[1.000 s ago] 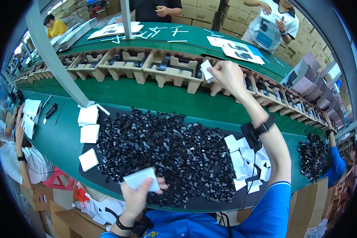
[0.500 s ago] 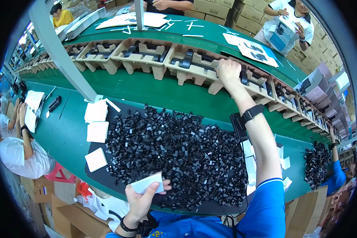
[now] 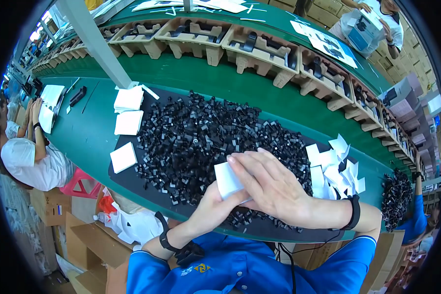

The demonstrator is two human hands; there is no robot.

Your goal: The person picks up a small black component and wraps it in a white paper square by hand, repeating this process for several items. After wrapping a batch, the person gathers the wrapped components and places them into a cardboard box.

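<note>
My left hand [image 3: 211, 206] grips a small stack of white folded papers [image 3: 227, 179] near the front edge of the table, its thumb across the papers. My right hand [image 3: 274, 188] lies over the same stack from the right, fingers close together and curved over its top. The right thumb and much of the stack are hidden beneath this hand. Under and beyond both hands spreads a big heap of small black plastic parts [image 3: 196, 132] on a dark mat [image 3: 120, 183].
Three stacks of white papers [image 3: 128, 122] lie left of the heap; loose white papers [image 3: 335, 169] lie to its right. Beyond runs a row of moulded cardboard trays [image 3: 262, 54] with black parts. A grey post [image 3: 95, 44] stands left. Co-workers sit left [image 3: 39, 157] and stand at far right.
My right hand has come back from the tray row onto the papers in my left hand. Both hands are now together over the near side of the heap. The view has shifted.
</note>
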